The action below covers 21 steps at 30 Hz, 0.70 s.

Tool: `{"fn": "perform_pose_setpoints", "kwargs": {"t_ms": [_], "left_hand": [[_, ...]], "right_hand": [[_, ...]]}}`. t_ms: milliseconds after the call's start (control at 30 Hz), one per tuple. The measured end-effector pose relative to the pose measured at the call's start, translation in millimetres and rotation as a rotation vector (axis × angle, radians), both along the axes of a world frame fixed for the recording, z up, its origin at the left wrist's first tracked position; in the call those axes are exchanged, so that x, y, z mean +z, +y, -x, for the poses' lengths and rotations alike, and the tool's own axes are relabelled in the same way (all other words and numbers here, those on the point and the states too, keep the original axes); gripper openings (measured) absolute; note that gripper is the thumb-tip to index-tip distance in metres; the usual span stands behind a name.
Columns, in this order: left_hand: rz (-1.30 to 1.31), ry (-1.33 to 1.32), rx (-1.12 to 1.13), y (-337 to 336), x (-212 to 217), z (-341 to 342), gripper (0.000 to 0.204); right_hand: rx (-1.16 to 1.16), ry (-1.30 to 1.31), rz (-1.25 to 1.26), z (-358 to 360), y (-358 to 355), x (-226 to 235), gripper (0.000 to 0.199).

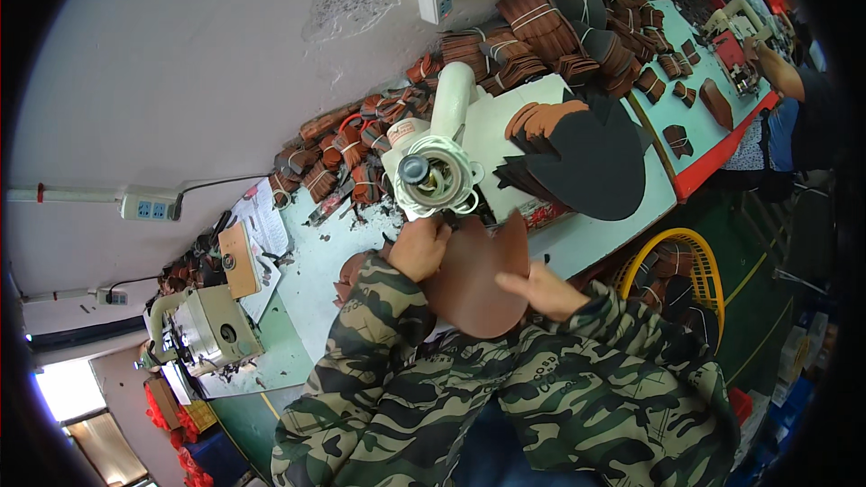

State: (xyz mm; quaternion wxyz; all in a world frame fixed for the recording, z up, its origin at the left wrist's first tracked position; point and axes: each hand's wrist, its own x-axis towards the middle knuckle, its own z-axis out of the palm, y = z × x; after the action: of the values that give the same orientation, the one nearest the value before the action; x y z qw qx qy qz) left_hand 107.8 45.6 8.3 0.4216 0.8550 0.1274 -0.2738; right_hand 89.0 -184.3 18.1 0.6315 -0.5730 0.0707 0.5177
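Both hands, left hand (418, 248) and right hand (541, 289), pinch a brown leather piece (474, 280) near the white sewing machine (436, 167) on the table (586, 239), each grip closed.

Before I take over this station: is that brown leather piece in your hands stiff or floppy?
Probably flexible but not limp: the brown leather piece spans both hands without drooping. Thin and flat, so likely light. It won't roll.
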Motion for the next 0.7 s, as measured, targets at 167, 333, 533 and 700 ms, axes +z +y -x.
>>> {"fn": "perform_pose_setpoints", "kwargs": {"t_ms": [167, 333, 533, 700], "left_hand": [[0.374, 0.075, 0.021, 27.9, -12.4, 2.6, 0.026], [-0.712, -0.249, -0.187, 107.2, -54.5, 50.8, 0.028], [-0.733, -0.006, -0.24, 106.2, -49.3, 89.9, 0.043], [-0.78, -0.146, -0.111, 105.4, -57.8, 108.8, 0.045]], "right_hand": [[0.032, -0.167, -0.115, 6.9, -15.1, 13.0, 0.034], [-0.7, -1.094, 0.056, -38.6, -62.3, 77.6, 0.027], [0.012, -1.481, 0.85, -55.9, -91.6, 21.8, 0.046], [-0.116, -1.512, 0.588, -39.5, -45.9, 36.4, 0.046]]}}
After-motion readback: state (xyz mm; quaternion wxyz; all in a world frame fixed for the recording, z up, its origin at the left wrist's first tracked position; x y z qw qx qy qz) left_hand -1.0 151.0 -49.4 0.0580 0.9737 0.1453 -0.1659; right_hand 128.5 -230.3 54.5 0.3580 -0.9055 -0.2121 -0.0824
